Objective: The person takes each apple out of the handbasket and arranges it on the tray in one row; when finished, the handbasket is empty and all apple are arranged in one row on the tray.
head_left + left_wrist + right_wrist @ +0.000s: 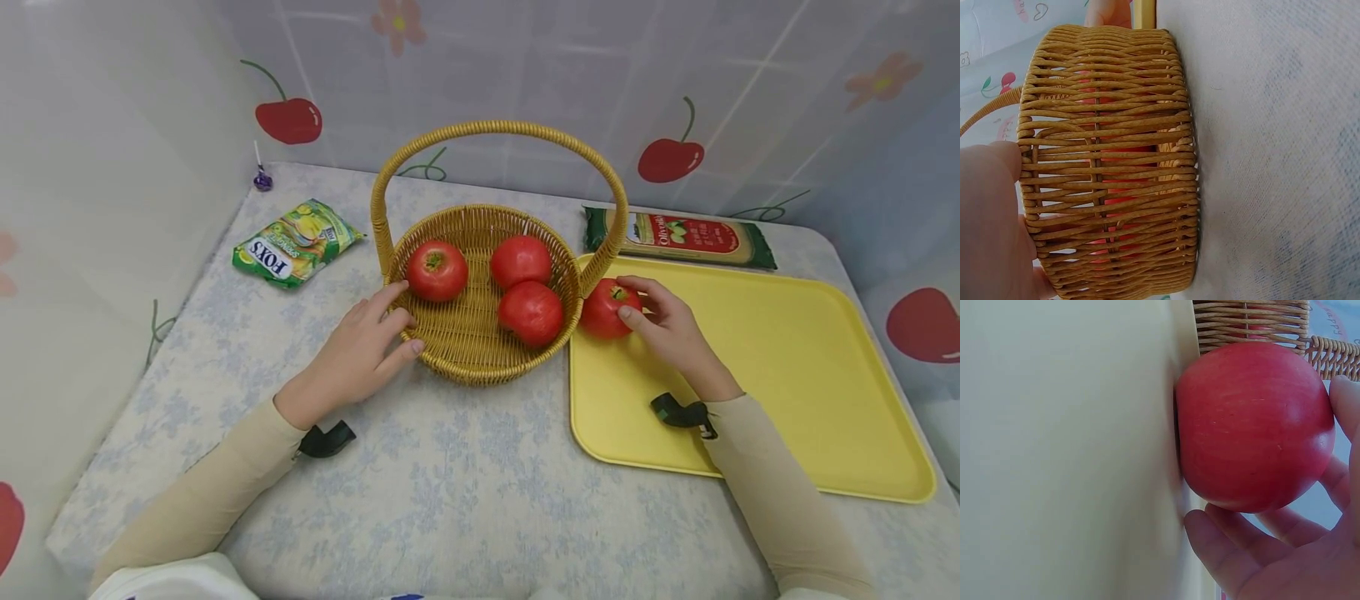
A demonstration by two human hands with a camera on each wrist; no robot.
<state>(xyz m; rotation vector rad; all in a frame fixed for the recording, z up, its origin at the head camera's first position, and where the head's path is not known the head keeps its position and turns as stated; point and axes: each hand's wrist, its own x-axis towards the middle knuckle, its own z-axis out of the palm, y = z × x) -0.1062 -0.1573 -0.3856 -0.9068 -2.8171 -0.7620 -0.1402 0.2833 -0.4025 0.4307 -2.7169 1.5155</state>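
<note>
A round wicker basket (480, 367) with a tall arched handle stands on the table, holding an apple (438, 271) on its left side and two more apples (521, 261) on its right. My left hand (360, 346) rests with relaxed, spread fingers on the basket's left rim; the left wrist view has its thumb touching the woven edge. Beside the basket's right wall, my right hand (667, 329) holds a red apple (1254, 428) between thumb and fingers. This apple sits on the yellow tray's left edge, close against the wicker.
The yellow tray (780, 383) covers the table's right side. Behind it lies a long green-and-red pasta packet (690, 237). On the left are a green Fox's candy bag (296, 242) and a purple lollipop (262, 179). Patterned curtains (510, 75) stand behind the table.
</note>
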